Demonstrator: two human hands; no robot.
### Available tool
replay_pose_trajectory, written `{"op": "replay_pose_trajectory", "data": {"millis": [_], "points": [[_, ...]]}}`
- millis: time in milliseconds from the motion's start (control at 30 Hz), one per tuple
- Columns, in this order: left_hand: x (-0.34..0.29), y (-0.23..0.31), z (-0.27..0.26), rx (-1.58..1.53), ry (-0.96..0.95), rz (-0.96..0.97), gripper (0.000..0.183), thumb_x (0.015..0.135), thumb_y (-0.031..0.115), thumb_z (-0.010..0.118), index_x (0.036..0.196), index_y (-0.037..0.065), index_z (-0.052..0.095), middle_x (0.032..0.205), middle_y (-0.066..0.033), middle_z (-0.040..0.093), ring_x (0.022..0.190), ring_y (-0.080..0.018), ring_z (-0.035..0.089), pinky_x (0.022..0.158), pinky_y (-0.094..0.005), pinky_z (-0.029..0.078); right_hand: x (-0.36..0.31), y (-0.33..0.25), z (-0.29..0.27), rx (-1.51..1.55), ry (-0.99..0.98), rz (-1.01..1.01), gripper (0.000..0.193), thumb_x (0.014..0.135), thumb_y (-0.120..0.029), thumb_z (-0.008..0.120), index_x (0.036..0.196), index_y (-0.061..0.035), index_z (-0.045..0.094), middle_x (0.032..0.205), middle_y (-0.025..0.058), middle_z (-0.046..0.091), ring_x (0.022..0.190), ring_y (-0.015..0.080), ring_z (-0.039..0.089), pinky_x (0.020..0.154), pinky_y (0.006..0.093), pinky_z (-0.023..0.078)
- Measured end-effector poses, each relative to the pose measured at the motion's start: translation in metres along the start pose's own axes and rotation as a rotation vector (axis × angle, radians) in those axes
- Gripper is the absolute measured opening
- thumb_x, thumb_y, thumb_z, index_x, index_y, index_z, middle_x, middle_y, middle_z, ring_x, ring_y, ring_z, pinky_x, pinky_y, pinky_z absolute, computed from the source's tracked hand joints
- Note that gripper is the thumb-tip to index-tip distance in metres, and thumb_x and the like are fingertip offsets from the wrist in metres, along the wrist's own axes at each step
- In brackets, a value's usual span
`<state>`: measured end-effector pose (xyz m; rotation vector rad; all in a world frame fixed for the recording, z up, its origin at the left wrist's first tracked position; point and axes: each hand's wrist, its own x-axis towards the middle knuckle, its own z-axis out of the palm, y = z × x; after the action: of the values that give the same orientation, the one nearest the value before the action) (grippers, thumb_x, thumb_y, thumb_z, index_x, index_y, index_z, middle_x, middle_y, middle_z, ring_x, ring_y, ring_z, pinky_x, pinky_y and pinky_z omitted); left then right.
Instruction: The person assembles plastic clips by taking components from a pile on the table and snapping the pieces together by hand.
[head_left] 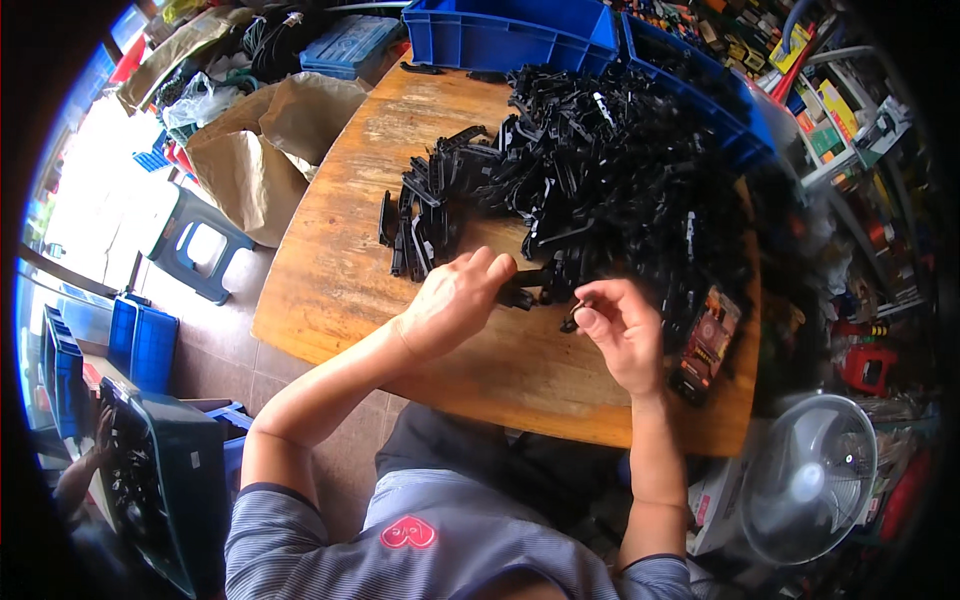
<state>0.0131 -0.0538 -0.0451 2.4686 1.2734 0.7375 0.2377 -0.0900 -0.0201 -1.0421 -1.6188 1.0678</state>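
My left hand (455,305) is closed over the near side of the table, its fingertips on a slim black plastic part (527,280) that points right. Across a small gap, my right hand (625,335) pinches a small dark piece (574,316) between thumb and fingers; its exact kind is too small to tell. Just beyond both hands spreads a big heap of black plastic parts (620,170), long and narrow in shape. A smaller group of similar parts (415,225) lies to the left of the heap.
The wooden table (340,270) carries a phone with a lit screen (710,335) at right. Blue crates (515,35) stand along its far edge. Beside it are a paper sack (240,170), a grey stool (200,240), a dark green bin (185,480) and a fan (808,480). Crowded shelves fill the right.
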Motion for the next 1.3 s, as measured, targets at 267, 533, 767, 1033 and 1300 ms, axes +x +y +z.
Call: {"op": "replay_pose_trajectory", "data": {"millis": [267, 533, 767, 1033, 1300], "points": [[0.009, 0.033, -0.003, -0.939, -0.151, -0.227, 0.049, 0.079, -0.005, 0.063, 0.125, 0.003, 0.047, 0.091, -0.0060, 0.056, 0.077, -0.0133, 0.060, 0.068, -0.0259, 0.054, -0.006, -0.005, -0.004, -0.045, 0.116, -0.356, 0.017, 0.079, -0.008, 0.072, 0.090, -0.0013, 0.061, 0.093, 0.0094, 0.063, 0.083, 0.0134, 0.060, 0.070, 0.0236, 0.047], [0.000, 0.052, -0.002, -0.940, -0.024, -0.239, 0.039, 0.081, -0.001, 0.063, 0.118, 0.001, 0.050, 0.084, -0.0056, 0.062, 0.076, -0.0109, 0.062, 0.068, -0.0254, 0.050, -0.004, -0.011, -0.001, -0.244, 0.133, -0.336, 0.021, 0.070, -0.009, 0.077, 0.087, -0.0053, 0.066, 0.081, 0.0070, 0.066, 0.071, 0.0168, 0.064, 0.062, 0.0267, 0.050], [-0.009, 0.056, -0.004, -0.575, 0.105, -0.085, 0.036, 0.076, 0.014, 0.072, 0.105, -0.001, 0.056, 0.085, -0.0199, 0.063, 0.078, -0.0345, 0.064, 0.067, -0.0361, 0.050, -0.005, -0.008, 0.005, -0.271, 0.118, -0.350, 0.021, 0.070, -0.010, 0.077, 0.088, -0.0062, 0.067, 0.079, 0.0061, 0.066, 0.071, 0.0165, 0.064, 0.064, 0.0268, 0.050], [-0.014, 0.054, 0.000, -0.557, 0.112, -0.071, 0.030, 0.073, 0.013, 0.072, 0.098, 0.002, 0.057, 0.077, -0.0178, 0.062, 0.072, -0.0355, 0.063, 0.060, -0.0385, 0.049, -0.002, -0.015, 0.013, -0.268, 0.182, -0.314, 0.041, 0.069, -0.018, 0.080, 0.099, -0.0005, 0.059, 0.088, 0.0071, 0.061, 0.076, 0.0147, 0.061, 0.069, 0.0259, 0.050], [-0.020, 0.049, -0.002, -0.528, 0.003, 0.002, 0.030, 0.068, 0.009, 0.069, 0.095, 0.004, 0.058, 0.080, -0.0139, 0.061, 0.076, -0.0333, 0.061, 0.066, -0.0383, 0.049, 0.006, -0.005, -0.002, -0.259, -0.123, -0.393, 0.033, 0.070, -0.028, 0.079, 0.080, -0.0038, 0.059, 0.079, 0.0054, 0.056, 0.075, 0.0184, 0.054, 0.068, 0.0301, 0.044]]}}
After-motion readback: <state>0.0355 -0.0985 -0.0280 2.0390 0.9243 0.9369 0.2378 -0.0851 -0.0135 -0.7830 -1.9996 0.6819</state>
